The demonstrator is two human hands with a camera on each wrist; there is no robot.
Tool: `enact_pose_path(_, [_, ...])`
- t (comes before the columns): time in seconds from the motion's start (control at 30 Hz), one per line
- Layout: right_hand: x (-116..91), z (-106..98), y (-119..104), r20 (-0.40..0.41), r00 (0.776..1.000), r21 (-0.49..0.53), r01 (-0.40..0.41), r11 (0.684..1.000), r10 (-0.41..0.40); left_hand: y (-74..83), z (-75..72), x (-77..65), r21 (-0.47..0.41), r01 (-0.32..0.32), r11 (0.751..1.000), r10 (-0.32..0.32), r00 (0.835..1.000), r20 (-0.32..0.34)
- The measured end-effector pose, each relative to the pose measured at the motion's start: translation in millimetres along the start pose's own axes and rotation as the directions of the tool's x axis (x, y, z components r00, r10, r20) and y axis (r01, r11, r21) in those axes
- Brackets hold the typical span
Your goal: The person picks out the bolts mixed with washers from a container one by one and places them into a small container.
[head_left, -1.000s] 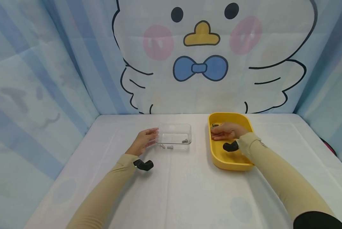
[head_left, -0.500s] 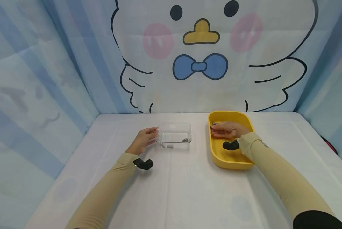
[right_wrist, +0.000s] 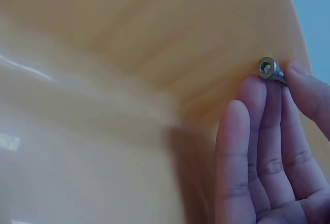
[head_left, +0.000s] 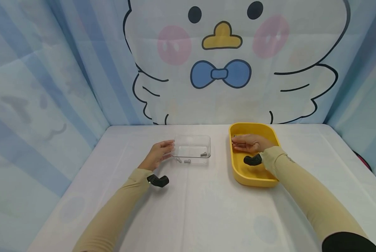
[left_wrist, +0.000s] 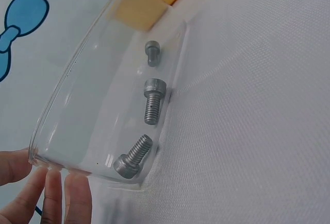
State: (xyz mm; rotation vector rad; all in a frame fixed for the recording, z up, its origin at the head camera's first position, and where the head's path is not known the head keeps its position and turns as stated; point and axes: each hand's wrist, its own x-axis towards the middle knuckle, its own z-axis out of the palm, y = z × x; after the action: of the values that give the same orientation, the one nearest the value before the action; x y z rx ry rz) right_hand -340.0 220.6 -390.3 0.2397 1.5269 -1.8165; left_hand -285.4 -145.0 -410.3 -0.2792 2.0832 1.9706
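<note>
A clear plastic box (head_left: 192, 146) stands left of centre on the table, with three socket head screws (left_wrist: 153, 100) lying along its bottom. My left hand (head_left: 158, 155) touches the box's left end; its fingers (left_wrist: 77, 195) are fairly straight against the outer wall, thumb near the rim. Inside the yellow tray (head_left: 254, 182), towards its far left corner, is my right hand (head_left: 249, 142). Between thumb and fingertips it pinches a hex socket screw (right_wrist: 267, 68), held above the tray floor with its head facing the wrist camera. The hand hides part of the tray floor.
A white cloth covers the table (head_left: 188, 210). Some space separates the box from the tray. Behind the table hangs a curtain (head_left: 219, 101) with a cartoon print, and more curtains flank both sides.
In the head view, the screw at my right fingertips lay sideways and showed more of its length; now only a small bit shows. Both hands, the box and the tray have hardly moved.
</note>
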Motion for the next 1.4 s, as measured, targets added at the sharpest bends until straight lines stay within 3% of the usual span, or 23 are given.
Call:
enact_pose_path(0.43, [-2.6,1.0,-6.1,-0.008,0.999,0.066,0.048,0.997,-0.048,1.8,2.8,-3.2,-0.027,0.030,0.999,-0.030,0.999,-0.015])
enact_pose_path(0.67, [-8.0,3.6,-15.6,0.066,0.982,-0.083,0.180,0.980,-0.175,2.6,2.7,-3.3,-0.029,0.024,0.999,-0.025,0.999,-0.025])
enact_pose_path(0.83, [-11.1,7.4,-19.9,0.092,0.968,-0.133,0.245,0.960,-0.234,3.9,2.6,-3.2,-0.035,0.028,0.999,-0.029,0.999,-0.034])
enact_pose_path(1.03, [-13.1,16.6,-23.6,0.101,0.952,-0.256,0.307,0.917,-0.290,3.6,2.6,-2.7,-0.034,0.030,0.999,-0.031,0.999,-0.030])
enact_pose_path(1.3, [-16.2,35.7,-27.8,0.087,0.935,-0.475,0.343,0.810,-0.344,3.6,1.7,-3.5,-0.025,0.020,0.999,-0.020,0.999,-0.029])
enact_pose_path(1.4, [-16.1,44.8,-29.4,0.054,0.936,-0.489,0.329,0.808,-0.348,3.1,1.3,-3.0,-0.026,0.018,1.000,-0.019,0.999,-0.029])
